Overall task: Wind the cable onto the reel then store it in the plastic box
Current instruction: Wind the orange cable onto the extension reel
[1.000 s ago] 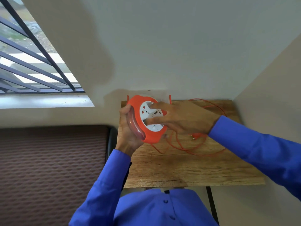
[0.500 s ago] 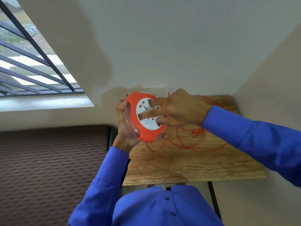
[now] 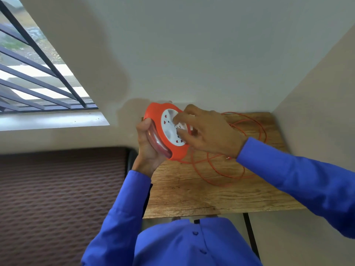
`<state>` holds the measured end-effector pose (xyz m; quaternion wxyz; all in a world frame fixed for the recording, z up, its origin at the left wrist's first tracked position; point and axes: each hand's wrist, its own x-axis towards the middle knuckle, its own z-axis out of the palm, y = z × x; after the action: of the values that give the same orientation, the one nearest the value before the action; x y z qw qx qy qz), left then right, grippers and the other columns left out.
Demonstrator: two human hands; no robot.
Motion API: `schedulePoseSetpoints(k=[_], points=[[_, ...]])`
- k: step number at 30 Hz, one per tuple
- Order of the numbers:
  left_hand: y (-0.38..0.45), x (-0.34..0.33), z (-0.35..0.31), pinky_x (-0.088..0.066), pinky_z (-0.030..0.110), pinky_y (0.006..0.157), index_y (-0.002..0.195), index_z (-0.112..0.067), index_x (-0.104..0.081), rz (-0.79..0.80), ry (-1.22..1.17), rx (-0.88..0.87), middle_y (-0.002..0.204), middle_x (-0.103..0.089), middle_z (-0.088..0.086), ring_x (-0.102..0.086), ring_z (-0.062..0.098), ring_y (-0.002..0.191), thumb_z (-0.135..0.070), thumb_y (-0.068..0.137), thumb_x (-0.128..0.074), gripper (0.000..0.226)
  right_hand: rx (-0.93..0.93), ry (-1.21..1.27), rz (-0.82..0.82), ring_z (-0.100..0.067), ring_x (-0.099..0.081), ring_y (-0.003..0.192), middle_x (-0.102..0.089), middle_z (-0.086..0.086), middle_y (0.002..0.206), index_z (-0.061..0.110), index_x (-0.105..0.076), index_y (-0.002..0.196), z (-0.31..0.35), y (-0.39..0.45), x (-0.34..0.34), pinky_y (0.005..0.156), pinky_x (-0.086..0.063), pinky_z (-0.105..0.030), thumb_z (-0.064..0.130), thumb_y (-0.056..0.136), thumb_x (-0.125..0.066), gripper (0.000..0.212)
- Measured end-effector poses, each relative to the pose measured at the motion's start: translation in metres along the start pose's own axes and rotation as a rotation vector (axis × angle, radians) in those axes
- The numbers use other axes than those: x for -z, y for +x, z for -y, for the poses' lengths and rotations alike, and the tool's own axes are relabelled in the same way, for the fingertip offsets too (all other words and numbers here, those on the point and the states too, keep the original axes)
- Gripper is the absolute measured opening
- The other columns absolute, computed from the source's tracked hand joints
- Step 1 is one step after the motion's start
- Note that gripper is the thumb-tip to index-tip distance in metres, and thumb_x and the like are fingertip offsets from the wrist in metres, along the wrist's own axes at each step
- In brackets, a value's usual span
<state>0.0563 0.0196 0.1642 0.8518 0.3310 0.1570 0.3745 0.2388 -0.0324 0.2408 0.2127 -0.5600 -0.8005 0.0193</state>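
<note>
An orange cable reel [image 3: 160, 123] with a white socket face is held upright above the left end of a small wooden table [image 3: 201, 194]. My left hand [image 3: 148, 148] grips the reel's clear handle from behind. My right hand [image 3: 207, 134] rests its fingers on the white face of the reel. Loose loops of thin orange cable [image 3: 240, 166] lie on the table to the right of the reel and run up to it. No plastic box is in view.
The table stands in a corner, with walls behind it and to its right. A barred window [image 3: 38, 77] is at upper left. A dark textured surface [image 3: 57, 198] lies left of the table. A black table leg [image 3: 249, 235] shows below.
My right hand's fingers have shifted around the white face of the reel, which has tilted and risen a little. The cable loops on the table have drawn slightly tighter.
</note>
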Motion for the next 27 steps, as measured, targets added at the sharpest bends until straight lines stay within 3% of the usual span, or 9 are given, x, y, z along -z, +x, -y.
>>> schedulePoseSetpoints(k=[4, 9, 12, 15, 17, 19, 22, 24, 27], points=[[-0.002, -0.009, -0.006, -0.063, 0.049, 0.091, 0.131, -0.010, -0.076, -0.088, 0.006, -0.052, 0.121, -0.076, 0.017, -0.074, 0.035, 0.111, -0.075, 0.076, -0.074, 0.085, 0.217, -0.169, 0.228, -0.026, -0.069, 0.067, -0.053, -0.008, 0.146, 0.046, -0.047, 0.153, -0.007, -0.008, 0.007, 0.052, -0.059, -0.039, 0.037, 0.110, -0.048, 0.044], [0.002, 0.000, 0.002, -0.058, 0.057, 0.098, 0.154, 0.002, -0.054, -0.132, 0.024, 0.034, 0.135, -0.065, 0.026, -0.064, 0.044, 0.122, -0.075, 0.078, -0.077, 0.110, 0.363, -0.377, 0.282, -0.035, -0.070, 0.064, -0.049, -0.017, 0.157, 0.046, -0.050, 0.150, -0.008, -0.004, 0.016, 0.054, -0.061, -0.040, 0.033, 0.108, -0.052, 0.044], [0.005, 0.006, 0.011, -0.047, 0.061, 0.109, 0.166, 0.001, -0.034, -0.054, 0.026, 0.049, 0.146, -0.054, 0.029, -0.052, 0.049, 0.134, -0.067, 0.089, -0.073, 0.110, 0.176, -0.151, 0.125, -0.025, -0.067, 0.060, -0.081, -0.002, 0.108, 0.038, -0.069, 0.141, -0.008, 0.001, 0.013, 0.061, -0.059, -0.036, 0.039, 0.093, -0.076, 0.048], [0.009, 0.010, 0.022, -0.038, 0.066, 0.114, 0.168, 0.000, -0.031, 0.021, 0.096, 0.050, 0.153, -0.046, 0.034, -0.048, 0.053, 0.139, -0.058, 0.094, -0.074, 0.103, -0.317, 0.379, -0.005, -0.007, -0.047, 0.041, -0.064, 0.003, 0.048, 0.019, -0.089, 0.093, -0.010, 0.011, 0.006, 0.053, -0.042, -0.017, 0.062, 0.080, -0.083, 0.045], [0.013, 0.002, 0.026, -0.032, 0.072, 0.108, 0.167, 0.006, -0.021, 0.051, 0.045, 0.077, 0.144, -0.041, 0.040, -0.040, 0.063, 0.131, -0.055, 0.089, -0.078, 0.114, -0.593, 0.633, 0.029, -0.009, -0.048, 0.033, -0.059, -0.006, 0.039, 0.008, -0.081, 0.064, -0.013, 0.014, 0.003, 0.044, -0.039, -0.011, 0.073, 0.086, -0.072, 0.069], [0.015, -0.002, 0.024, -0.031, 0.074, 0.102, 0.167, 0.006, -0.015, 0.046, 0.015, 0.086, 0.138, -0.036, 0.040, -0.035, 0.064, 0.125, -0.054, 0.086, -0.080, 0.119, -0.707, 0.695, 0.113, -0.009, -0.050, 0.030, -0.062, -0.006, 0.040, 0.008, -0.080, 0.059, -0.010, 0.011, 0.002, 0.041, -0.041, -0.011, 0.074, 0.094, -0.062, 0.076], [0.016, 0.006, 0.017, -0.043, 0.066, 0.108, 0.170, -0.003, -0.023, -0.001, -0.041, 0.066, 0.148, -0.046, 0.031, -0.051, 0.051, 0.131, -0.053, 0.093, -0.076, 0.106, -0.493, 0.449, -0.007, -0.010, -0.065, 0.041, -0.074, -0.003, 0.056, 0.011, -0.080, 0.072, -0.009, 0.005, -0.003, 0.050, -0.054, -0.023, 0.056, 0.104, -0.061, 0.059], [0.014, 0.012, 0.019, -0.049, 0.063, 0.106, 0.167, 0.001, -0.031, 0.000, -0.042, 0.041, 0.148, -0.052, 0.030, -0.055, 0.049, 0.133, -0.056, 0.096, -0.071, 0.099, -0.246, 0.210, -0.062, -0.011, -0.067, 0.059, -0.080, 0.002, 0.088, 0.017, -0.078, 0.106, -0.009, -0.002, -0.003, 0.063, -0.060, -0.036, 0.043, 0.105, -0.065, 0.029], [0.012, 0.008, 0.018, -0.035, 0.064, 0.116, 0.159, -0.002, -0.044, -0.032, -0.108, 0.037, 0.152, -0.043, 0.030, -0.042, 0.049, 0.141, -0.062, 0.094, -0.069, 0.092, 0.006, 0.054, 0.120, -0.015, -0.067, 0.075, -0.059, -0.004, 0.146, 0.030, -0.057, 0.150, -0.010, -0.011, 0.007, 0.061, -0.059, -0.034, 0.031, 0.106, -0.061, 0.044]])
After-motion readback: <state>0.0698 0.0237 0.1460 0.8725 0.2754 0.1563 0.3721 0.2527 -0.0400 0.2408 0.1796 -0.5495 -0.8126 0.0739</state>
